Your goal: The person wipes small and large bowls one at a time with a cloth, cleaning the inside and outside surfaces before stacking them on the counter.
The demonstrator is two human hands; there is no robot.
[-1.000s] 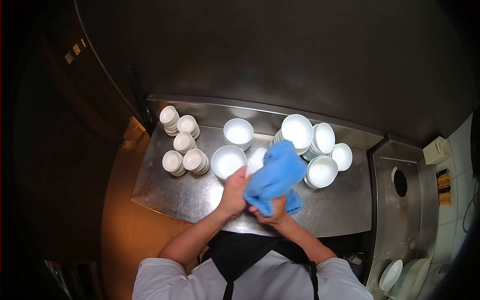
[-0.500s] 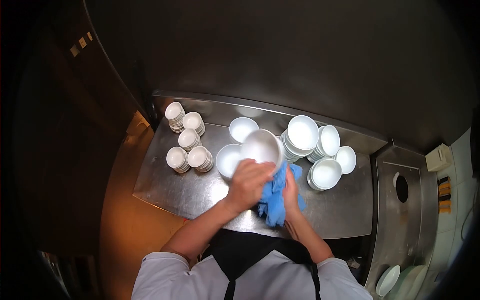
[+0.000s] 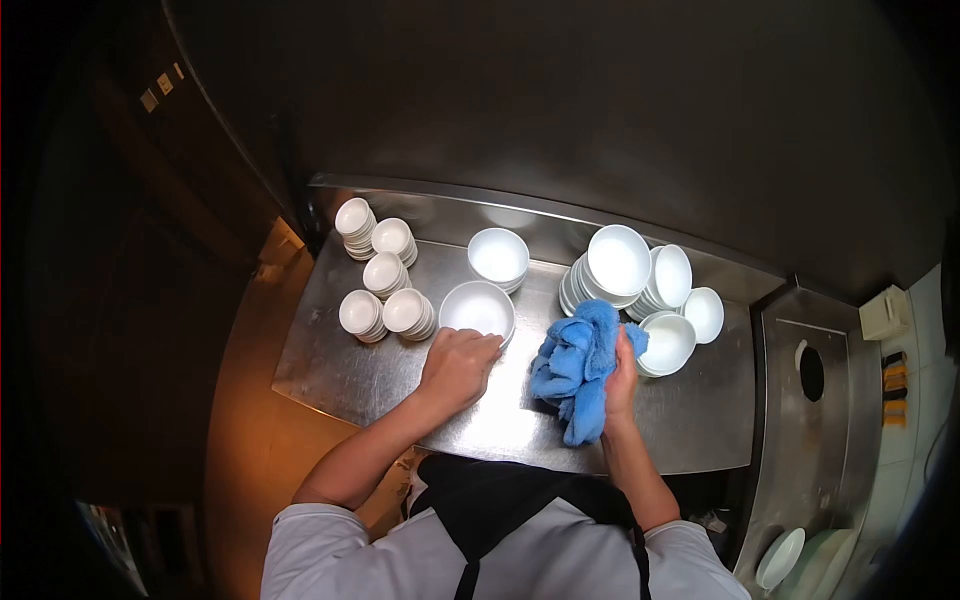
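Observation:
My left hand (image 3: 460,368) is closed on the near rim of a white bowl (image 3: 478,308) at the middle of the steel counter (image 3: 330,375). Behind that bowl stands another stack of white bowls (image 3: 498,256). To the right, my right hand (image 3: 621,380) holds a crumpled blue cloth (image 3: 578,365), its fingers partly hidden by the cloth. The cloth is just in front of a tall stack of white bowls (image 3: 617,262).
Several stacks of small white bowls (image 3: 404,312) stand on the left. More white bowls (image 3: 667,342) are on the right. Beyond the counter's right end is a steel sink unit (image 3: 800,450) with a round hole and a white dish (image 3: 780,558).
My left hand has moved left and lowered the bowl onto the spot where another bowl stood. My right hand has shifted right with the blue cloth, apart from the bowl.

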